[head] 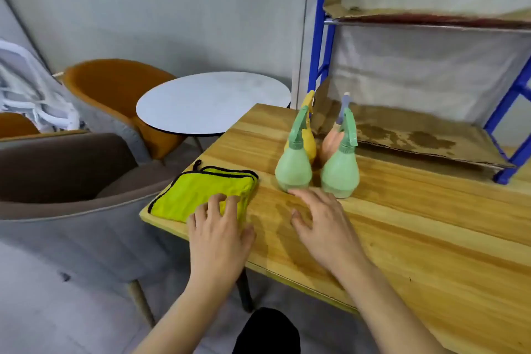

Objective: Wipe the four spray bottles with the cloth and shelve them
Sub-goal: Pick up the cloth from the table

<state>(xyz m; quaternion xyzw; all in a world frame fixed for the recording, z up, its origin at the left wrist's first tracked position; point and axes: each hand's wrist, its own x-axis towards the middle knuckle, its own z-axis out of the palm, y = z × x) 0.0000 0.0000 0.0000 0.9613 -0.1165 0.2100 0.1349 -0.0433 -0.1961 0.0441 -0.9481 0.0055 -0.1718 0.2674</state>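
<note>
Four spray bottles stand together on the wooden table (416, 244): a green one (293, 169) front left, a second green one (340, 174) front right, a yellow one (309, 141) behind, and a peach one (330, 144) with a grey-blue nozzle behind. A folded yellow cloth (201, 192) with black trim lies at the table's left corner. My left hand (218, 236) rests with spread fingers on the cloth's near edge. My right hand (321, 221) hovers open just in front of the green bottles, fingertips close to the left one's base.
A blue metal shelf rack (321, 37) stands at the table's far right, its boards lined with stained cardboard (416, 138). A round white table (212, 100), orange chairs (115, 89) and a grey-brown chair (66, 181) lie to the left.
</note>
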